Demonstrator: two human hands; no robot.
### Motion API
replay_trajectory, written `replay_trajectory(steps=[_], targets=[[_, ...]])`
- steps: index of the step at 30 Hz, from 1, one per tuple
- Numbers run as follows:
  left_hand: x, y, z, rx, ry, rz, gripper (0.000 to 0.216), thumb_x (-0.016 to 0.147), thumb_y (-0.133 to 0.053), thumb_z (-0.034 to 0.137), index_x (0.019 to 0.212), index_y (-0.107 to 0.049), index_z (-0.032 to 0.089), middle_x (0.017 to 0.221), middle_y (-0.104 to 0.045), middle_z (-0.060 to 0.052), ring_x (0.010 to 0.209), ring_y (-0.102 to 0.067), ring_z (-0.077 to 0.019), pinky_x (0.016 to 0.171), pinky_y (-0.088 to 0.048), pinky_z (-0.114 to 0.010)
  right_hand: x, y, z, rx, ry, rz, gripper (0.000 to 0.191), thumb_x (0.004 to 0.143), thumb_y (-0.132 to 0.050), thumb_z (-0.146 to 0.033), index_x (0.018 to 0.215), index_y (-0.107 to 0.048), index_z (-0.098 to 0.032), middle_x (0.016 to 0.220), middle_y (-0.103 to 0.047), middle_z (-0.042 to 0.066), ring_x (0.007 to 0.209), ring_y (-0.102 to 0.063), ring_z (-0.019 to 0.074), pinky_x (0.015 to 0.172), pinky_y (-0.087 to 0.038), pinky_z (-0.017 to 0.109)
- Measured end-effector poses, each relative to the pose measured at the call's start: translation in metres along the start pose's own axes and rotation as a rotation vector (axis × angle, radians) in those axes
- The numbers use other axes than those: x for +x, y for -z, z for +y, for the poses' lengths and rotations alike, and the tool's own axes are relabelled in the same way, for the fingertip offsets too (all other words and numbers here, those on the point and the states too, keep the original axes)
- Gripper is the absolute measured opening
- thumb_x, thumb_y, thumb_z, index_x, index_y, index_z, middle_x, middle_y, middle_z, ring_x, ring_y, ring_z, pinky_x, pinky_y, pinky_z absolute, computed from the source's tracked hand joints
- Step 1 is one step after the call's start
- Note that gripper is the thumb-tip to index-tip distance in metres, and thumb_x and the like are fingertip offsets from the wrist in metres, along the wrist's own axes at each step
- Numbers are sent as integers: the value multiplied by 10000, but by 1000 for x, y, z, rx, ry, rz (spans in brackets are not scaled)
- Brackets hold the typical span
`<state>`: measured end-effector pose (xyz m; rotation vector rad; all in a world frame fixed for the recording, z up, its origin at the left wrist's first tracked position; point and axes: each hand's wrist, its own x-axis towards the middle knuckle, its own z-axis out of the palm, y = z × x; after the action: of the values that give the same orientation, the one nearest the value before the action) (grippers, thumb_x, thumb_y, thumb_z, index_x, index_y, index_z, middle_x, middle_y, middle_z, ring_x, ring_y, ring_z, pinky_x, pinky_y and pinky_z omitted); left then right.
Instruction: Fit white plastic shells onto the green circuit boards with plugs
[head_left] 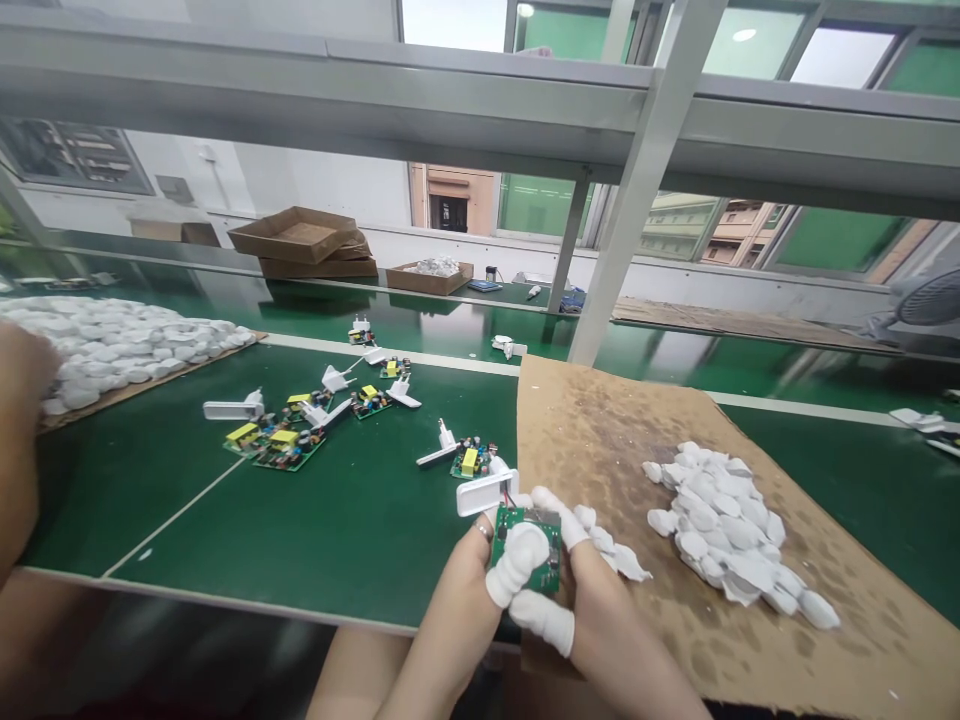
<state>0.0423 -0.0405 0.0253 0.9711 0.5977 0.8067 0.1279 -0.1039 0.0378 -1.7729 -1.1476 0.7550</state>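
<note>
A green circuit board [553,565] with a white plug housing [486,493] wired to it is held close to the table's front edge. My left hand [480,570] grips its left side, with a white-covered thumb lying across its face. Around the right side, the covered fingers of my right hand [581,570] are closed on the same board. Small white lumps [615,550] lie just beyond my right hand on a stained cardboard sheet [592,430]. A larger pile of white lumps [724,525] rests farther right on that sheet.
Several boards with yellow parts [285,445] and white plugs lie on the green table [300,550]. At left, another person's arm [19,430] is beside a broad heap of white lumps [142,345]. Cardboard trays [300,240] stand behind. A slanted metal post [645,180] rises beyond the cardboard.
</note>
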Motion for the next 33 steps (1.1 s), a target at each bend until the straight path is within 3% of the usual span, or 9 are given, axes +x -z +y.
replay_trajectory(steps=[4, 8, 10, 16, 21, 28, 33], targets=[[2, 0, -2, -1, 4, 71, 317, 608, -599, 299, 877, -547, 139, 876, -600, -49, 872, -505, -228, 728, -405, -280, 0, -7, 7, 52, 92, 28, 588, 628, -502, -278, 1169, -329, -129, 1228, -363, 118, 1144, -307, 217, 952, -255, 396], [3, -1, -4, 6, -19, 82, 300, 616, -593, 342, 824, -550, 130, 843, -607, -45, 862, -511, -224, 747, -398, -280, 1, -9, 6, 454, 106, -89, 581, 672, -509, -360, 1184, -302, -178, 1197, -421, 80, 1072, -415, 160, 921, -335, 304], [3, 0, -4, 20, -43, 55, 319, 621, -589, 366, 835, -553, 133, 868, -602, -49, 886, -502, -224, 763, -394, -274, 3, -10, 3, 557, 80, -70, 515, 710, -470, -373, 1174, -322, -207, 1168, -460, 46, 1043, -444, 130, 895, -367, 257], [-1, 3, 5, 175, -5, -177, 363, 617, -617, 271, 958, -540, 173, 959, -580, -40, 935, -486, -206, 789, -390, -241, 12, -10, 6, 531, 65, 53, 363, 726, -438, -346, 1055, -463, -197, 1058, -542, 43, 962, -498, 152, 858, -401, 292], [-4, 4, 7, 265, 16, -241, 373, 659, -578, 232, 1025, -512, 212, 1015, -552, -27, 1001, -445, -192, 870, -338, -248, 14, -7, 17, 437, 69, 67, 327, 741, -421, -365, 1006, -516, -199, 1018, -565, 40, 943, -500, 162, 860, -386, 296], [-4, 1, 3, -78, 77, -128, 276, 566, -655, 327, 792, -618, 173, 822, -612, -40, 842, -525, -199, 764, -411, -277, 5, -8, 7, 364, 86, 32, 502, 736, -425, -413, 1191, -328, -222, 1172, -449, 51, 1084, -390, 164, 927, -324, 298], [-1, -1, 2, -127, 145, -59, 216, 607, -621, 296, 786, -603, 177, 753, -608, -15, 734, -537, -155, 665, -432, -248, 3, -9, 8, 222, 103, 9, 487, 771, -368, -374, 1220, -279, -205, 1221, -394, 63, 1149, -306, 153, 964, -265, 323]])
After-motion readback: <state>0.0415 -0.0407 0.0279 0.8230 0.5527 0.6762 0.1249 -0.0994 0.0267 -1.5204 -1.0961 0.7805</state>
